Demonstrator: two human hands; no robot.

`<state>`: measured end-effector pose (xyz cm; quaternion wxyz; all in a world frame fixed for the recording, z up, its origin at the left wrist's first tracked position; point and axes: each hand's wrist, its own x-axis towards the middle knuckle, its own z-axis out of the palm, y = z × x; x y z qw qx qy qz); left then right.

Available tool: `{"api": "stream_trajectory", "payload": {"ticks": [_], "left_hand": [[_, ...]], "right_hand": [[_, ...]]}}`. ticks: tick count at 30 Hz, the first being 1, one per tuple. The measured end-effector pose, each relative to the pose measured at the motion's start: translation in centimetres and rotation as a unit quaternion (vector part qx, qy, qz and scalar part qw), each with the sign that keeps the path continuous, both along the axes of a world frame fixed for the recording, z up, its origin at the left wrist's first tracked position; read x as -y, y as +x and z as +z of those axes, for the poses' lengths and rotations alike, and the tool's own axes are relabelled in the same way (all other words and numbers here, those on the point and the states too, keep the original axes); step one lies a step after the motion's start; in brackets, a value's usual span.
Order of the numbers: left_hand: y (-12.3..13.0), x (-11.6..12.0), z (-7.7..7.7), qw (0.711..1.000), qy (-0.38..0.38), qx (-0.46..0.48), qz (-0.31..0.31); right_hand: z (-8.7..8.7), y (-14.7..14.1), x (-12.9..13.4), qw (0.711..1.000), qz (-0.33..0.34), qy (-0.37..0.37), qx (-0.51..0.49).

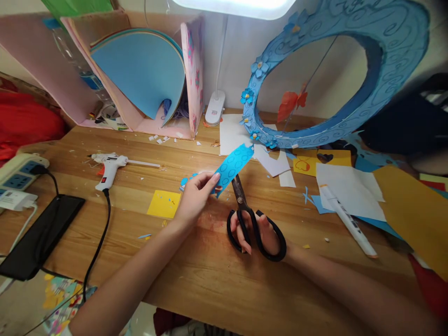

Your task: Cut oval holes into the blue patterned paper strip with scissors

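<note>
My left hand [198,193] pinches a strip of bright blue paper [233,164] by its lower left end. Several rounded outlines are drawn on the strip, and its far edge is cut unevenly. My right hand [261,233] has its fingers through the black handles of a pair of scissors [241,198]. The blades point up to the strip, and their tips are hidden behind it. Whether the blades touch the paper I cannot tell. Small blue cut-out pieces [184,182] lie on the table just beyond my left hand.
A hot glue gun [110,168] lies at left, near a power strip [21,172] and a black phone [42,238]. A blue flowered ring [315,140] stands at the back right. A white marker [350,224] rests among paper sheets. A yellow paper square [164,204] lies left of my hand.
</note>
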<state>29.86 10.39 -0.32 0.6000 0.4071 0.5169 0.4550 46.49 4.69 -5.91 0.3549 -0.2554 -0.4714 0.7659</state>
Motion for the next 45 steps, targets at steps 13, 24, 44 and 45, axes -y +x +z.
{"api": "stream_trajectory", "payload": {"ticks": [13, 24, 44, 45], "left_hand": [[0.2, 0.4, 0.3, 0.995, 0.050, 0.017, 0.087], [0.5, 0.9, 0.5, 0.998, 0.052, -0.018, 0.018], [0.3, 1.1, 0.9, 0.997, 0.071, -0.039, 0.003], [0.3, 1.1, 0.8, 0.996, 0.075, -0.046, 0.002]], "right_hand": [[-0.7, 0.5, 0.4, 0.998, 0.029, 0.043, 0.036], [-1.0, 0.4, 0.5, 0.999, 0.008, 0.027, 0.038], [-0.8, 0.7, 0.5, 0.997, 0.035, 0.053, 0.031], [-0.6, 0.7, 0.5, 0.997, 0.037, 0.057, 0.031]]}}
